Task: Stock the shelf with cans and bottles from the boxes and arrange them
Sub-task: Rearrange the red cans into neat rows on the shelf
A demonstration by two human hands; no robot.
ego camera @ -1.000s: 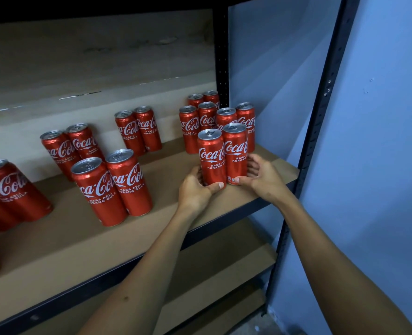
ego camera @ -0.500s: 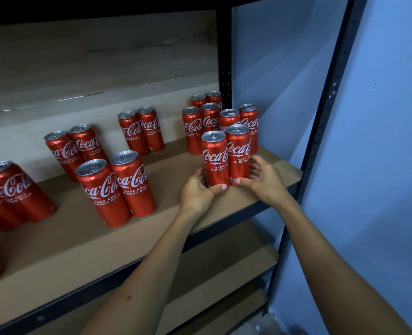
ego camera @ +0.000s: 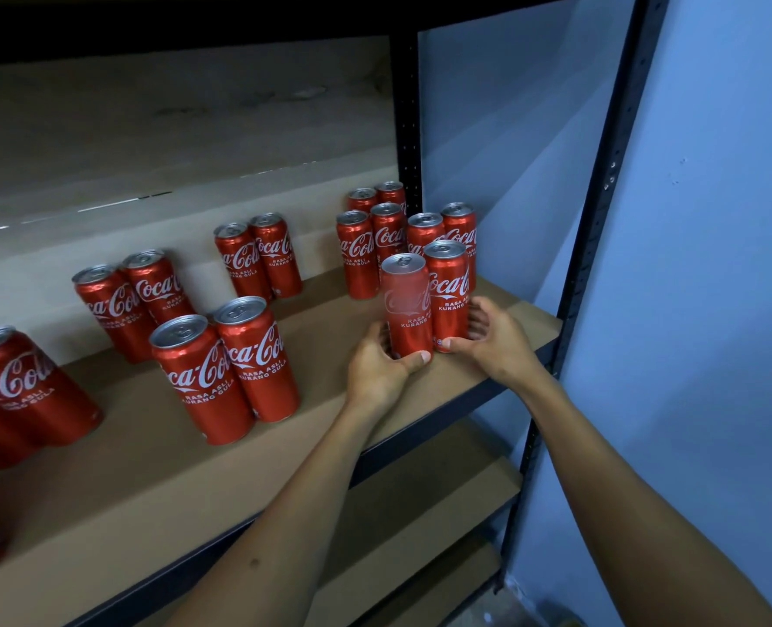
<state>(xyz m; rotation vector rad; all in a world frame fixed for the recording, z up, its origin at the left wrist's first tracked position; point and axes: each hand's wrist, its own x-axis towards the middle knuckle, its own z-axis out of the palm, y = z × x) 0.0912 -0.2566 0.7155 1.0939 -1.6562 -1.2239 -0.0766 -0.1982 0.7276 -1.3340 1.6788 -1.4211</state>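
Holding one tall red aluminium Coca-Cola can each, the two hands are working at the front right corner of the brown board shelf (ego camera: 524, 319). The left hand (ego camera: 377, 368) is gripping the left front can (ego camera: 406, 305) low on its body, with the thumb lying across the base, and this can is looking blurred, so I judge it is being turned or slid. The right hand (ego camera: 495, 339) is curling around the right front can (ego camera: 448, 294), which is touching its neighbour. Just behind the hands, six more red cans (ego camera: 391, 230) are standing upright in pairs near the black metal post (ego camera: 406, 129). To the left of the left hand, other pairs of red cans (ego camera: 228, 368) are standing well apart from each other.

The risk here is a push that goes too far: the front cans are standing close to the back group, so a strong slide could be knocking those over. The cans are narrow and tall, so a grip this low could be tipping them. The shelf edge is also near the right hand.
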